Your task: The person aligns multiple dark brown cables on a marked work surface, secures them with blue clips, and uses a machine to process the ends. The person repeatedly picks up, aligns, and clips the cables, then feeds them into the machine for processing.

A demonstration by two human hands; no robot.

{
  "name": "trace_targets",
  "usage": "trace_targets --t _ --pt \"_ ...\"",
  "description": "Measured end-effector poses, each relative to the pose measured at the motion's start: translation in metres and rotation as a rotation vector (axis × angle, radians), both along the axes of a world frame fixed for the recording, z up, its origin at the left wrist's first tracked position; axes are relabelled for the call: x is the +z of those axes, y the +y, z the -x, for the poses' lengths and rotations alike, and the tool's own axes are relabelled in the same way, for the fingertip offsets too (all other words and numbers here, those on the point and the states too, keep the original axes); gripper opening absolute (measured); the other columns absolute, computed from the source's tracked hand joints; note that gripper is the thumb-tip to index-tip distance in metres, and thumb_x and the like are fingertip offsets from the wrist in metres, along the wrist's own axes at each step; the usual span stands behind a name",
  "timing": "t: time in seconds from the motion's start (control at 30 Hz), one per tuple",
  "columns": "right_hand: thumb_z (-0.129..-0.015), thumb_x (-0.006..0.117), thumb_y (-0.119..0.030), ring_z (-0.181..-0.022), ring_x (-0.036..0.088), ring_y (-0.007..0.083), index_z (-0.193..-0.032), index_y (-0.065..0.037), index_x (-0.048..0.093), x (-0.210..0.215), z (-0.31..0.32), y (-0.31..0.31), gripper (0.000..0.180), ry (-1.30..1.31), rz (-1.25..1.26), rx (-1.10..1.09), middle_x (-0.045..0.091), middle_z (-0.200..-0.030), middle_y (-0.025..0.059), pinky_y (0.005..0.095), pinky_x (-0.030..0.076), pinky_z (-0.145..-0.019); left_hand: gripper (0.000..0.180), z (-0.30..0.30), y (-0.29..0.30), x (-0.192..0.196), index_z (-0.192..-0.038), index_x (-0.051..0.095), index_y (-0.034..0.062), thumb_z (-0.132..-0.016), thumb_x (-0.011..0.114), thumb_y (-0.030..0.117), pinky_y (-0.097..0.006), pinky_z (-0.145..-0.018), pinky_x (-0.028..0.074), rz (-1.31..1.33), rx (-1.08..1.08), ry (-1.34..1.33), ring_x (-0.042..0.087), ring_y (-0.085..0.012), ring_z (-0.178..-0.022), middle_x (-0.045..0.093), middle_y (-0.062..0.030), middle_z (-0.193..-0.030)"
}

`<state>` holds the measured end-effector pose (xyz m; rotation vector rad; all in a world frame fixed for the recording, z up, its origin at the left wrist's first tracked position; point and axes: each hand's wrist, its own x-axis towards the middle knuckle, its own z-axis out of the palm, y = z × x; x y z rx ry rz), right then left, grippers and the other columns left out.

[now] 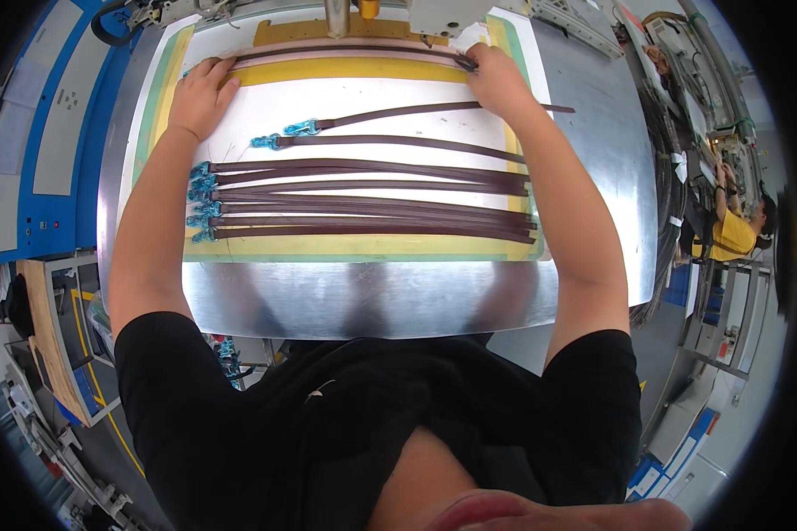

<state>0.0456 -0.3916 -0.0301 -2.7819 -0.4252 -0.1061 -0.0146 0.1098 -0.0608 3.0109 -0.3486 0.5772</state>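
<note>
A long dark brown strap (pixel 345 49) stretches from side to side at the far end of the white work board (pixel 372 96). My left hand (pixel 202 96) lies over its left end, fingers and thumb apart; a bit of blue shows beside the fingertips. At the strap's right end, my right hand (pixel 500 78) is closed, thumb and fingers together on a small dark piece (pixel 466 63) whose kind I cannot make out. Nearer me lie several brown straps (pixel 372 208) in rows, with blue-wrapped clasps (pixel 204 190) on their left ends. Two single straps, one of them this strap (pixel 398 142), lie between.
A yellow strip (pixel 354 71) runs along the far strap. Machine parts (pixel 336 16) hang over the far edge. The board rests on a shiny metal table (pixel 372 296). A blue cabinet (pixel 62 133) stands left; a person in yellow (pixel 733 234) is far right.
</note>
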Motion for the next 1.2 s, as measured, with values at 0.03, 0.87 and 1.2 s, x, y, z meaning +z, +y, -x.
trace_targets --t 0.03,0.87,1.2 --pt "-0.092 0.068 -0.012 -0.119 0.065 0.0443 -0.13 0.002 0.066 -0.001 0.0 0.001 0.04 -0.008 -0.007 -0.006 0.067 -0.129 0.0267 0.0473 0.051 -0.105 0.045 0.001 0.0 -0.001 -0.141 0.065 0.0139 -0.104 0.056 0.037 -0.045 -0.108 0.047 -0.003 0.0 -0.011 0.061 -0.0342 -0.126 0.065 -0.0113 -0.136" --pt "-0.101 0.064 -0.034 -0.112 0.071 0.0312 -0.139 -0.015 0.066 -0.017 0.044 -0.009 0.043 -0.189 0.088 -0.031 0.065 -0.14 0.0047 0.044 0.058 -0.096 0.043 0.002 -0.004 0.004 -0.136 0.067 0.0096 -0.104 0.055 0.036 -0.045 -0.108 0.048 0.025 0.051 0.005 0.062 -0.0342 -0.125 0.066 -0.0124 -0.134" --pt "-0.1 0.062 -0.034 -0.118 0.069 0.0336 -0.142 -0.013 0.064 -0.014 0.04 0.001 0.046 -0.14 0.128 -0.127 0.062 -0.146 0.0076 0.0444 0.057 -0.101 0.042 0.001 -0.006 0.001 -0.125 0.071 0.0063 -0.101 0.058 0.039 -0.046 -0.104 0.049 0.005 0.08 -0.089 0.063 -0.0353 -0.12 0.07 -0.0143 -0.125"
